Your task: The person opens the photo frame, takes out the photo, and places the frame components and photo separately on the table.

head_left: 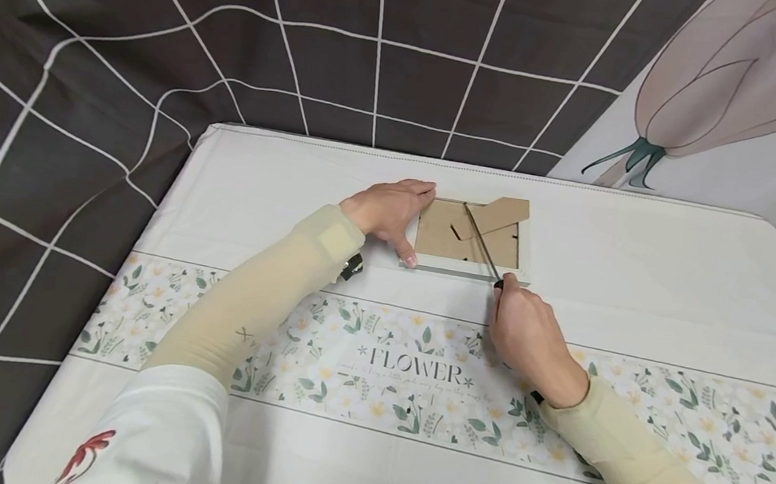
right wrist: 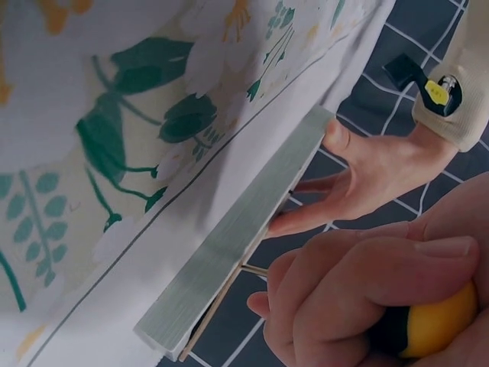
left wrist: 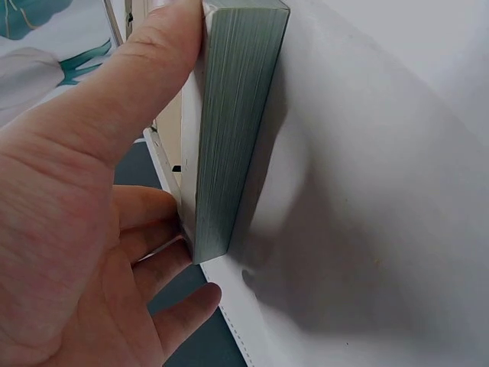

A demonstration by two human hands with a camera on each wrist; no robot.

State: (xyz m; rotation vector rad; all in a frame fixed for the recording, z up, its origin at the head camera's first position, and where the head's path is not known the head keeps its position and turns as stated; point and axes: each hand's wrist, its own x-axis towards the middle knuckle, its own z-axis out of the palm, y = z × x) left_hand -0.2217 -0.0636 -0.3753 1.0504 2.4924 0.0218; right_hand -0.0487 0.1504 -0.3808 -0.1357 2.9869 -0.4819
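A picture frame (head_left: 465,266) lies face down on the table, its brown backing board (head_left: 435,227) and fold-out stand (head_left: 508,210) uppermost. My left hand (head_left: 391,209) grips the frame's left end, thumb on the near edge and fingers at the far side. In the left wrist view the thumb (left wrist: 153,69) presses near one corner of the greenish-grey side. My right hand (head_left: 529,332) holds a screwdriver (head_left: 482,242), its thin shaft slanting over the backing board to the tip near the frame's far edge. The right wrist view shows its yellow and black handle (right wrist: 439,321) inside the curled fingers.
A white cloth (head_left: 641,261) with a flowered band lettered FLOWER (head_left: 417,366) covers the table. Behind and to the left hangs a dark curtain (head_left: 321,69) with a white grid. Small dark tabs (head_left: 515,237) sit along the frame's inner edge.
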